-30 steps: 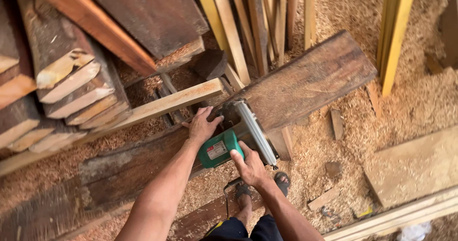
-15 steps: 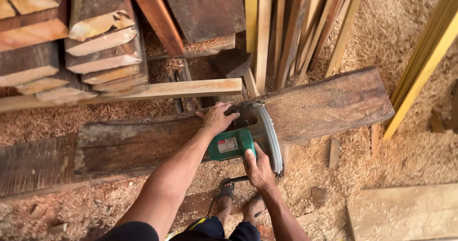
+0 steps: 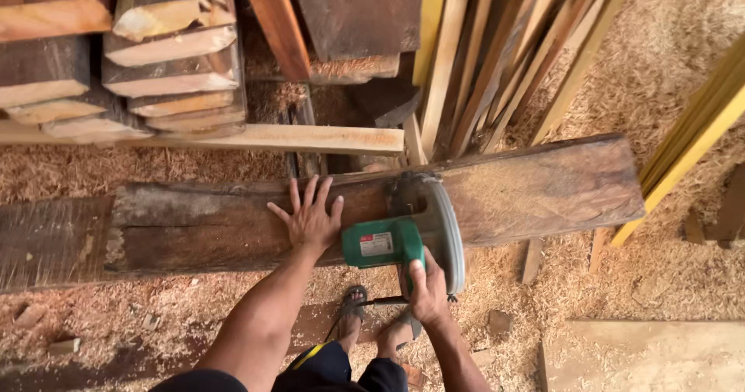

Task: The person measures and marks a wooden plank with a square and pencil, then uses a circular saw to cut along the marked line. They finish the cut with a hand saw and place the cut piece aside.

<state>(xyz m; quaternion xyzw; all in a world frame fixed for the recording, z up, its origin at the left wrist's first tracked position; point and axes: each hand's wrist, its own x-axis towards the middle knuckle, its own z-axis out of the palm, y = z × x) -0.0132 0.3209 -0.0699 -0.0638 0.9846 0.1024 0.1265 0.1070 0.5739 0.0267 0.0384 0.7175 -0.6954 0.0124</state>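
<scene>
A long, dark, weathered plank [image 3: 202, 221] lies across the view from left to right. A green circular saw [image 3: 392, 241] with a grey blade guard rests on it near the middle. My left hand [image 3: 309, 217] lies flat on the plank with fingers spread, just left of the saw. My right hand [image 3: 427, 287] grips the saw's handle at the plank's near edge. The blade is hidden under the guard.
Stacked timber ends [image 3: 140, 66] rise at the back left, with a pale batten [image 3: 233, 137] lying in front. Thin strips [image 3: 497, 58] lean at the back. Yellow boards [image 3: 691, 151] stand at right. Sawdust [image 3: 683, 35] covers the ground. My sandalled feet [image 3: 353, 314] stand below the saw.
My left hand has come off the saw's front and now presses flat on the plank to its left. The view has swung so the plank lies level.
</scene>
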